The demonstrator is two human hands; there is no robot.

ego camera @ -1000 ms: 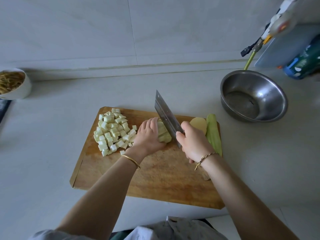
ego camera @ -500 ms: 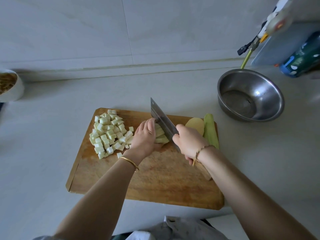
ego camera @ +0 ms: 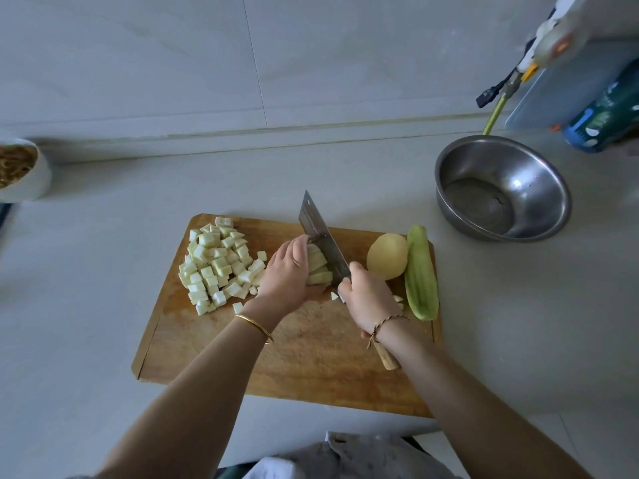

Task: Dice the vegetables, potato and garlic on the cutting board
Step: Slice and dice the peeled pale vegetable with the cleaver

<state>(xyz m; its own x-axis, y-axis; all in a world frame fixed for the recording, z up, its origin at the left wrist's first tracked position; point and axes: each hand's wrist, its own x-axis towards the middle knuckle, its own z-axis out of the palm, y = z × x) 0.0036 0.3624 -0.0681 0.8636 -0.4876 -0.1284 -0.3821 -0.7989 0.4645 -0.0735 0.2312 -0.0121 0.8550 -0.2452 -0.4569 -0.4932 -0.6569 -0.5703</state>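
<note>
At frame centre, on the scuffed wooden cutting board (ego camera: 311,368), the right hand (ego camera: 370,299) was wrapped round the handle of the steel cleaver (ego camera: 320,233). The left hand (ego camera: 287,274) pinned the pale green vegetable strips (ego camera: 320,267) with curled fingers. Since a second earlier a fresh cube had dropped by the blade's heel, so this bundle looked nearly diced. The strips ran left to right and the blade crossed them, tip toward the upper left. Behind lay the peeled yellow potato (ego camera: 387,256) and a whole pale green gourd (ego camera: 421,274) — lengthwise near to far, both uncut.
</note>
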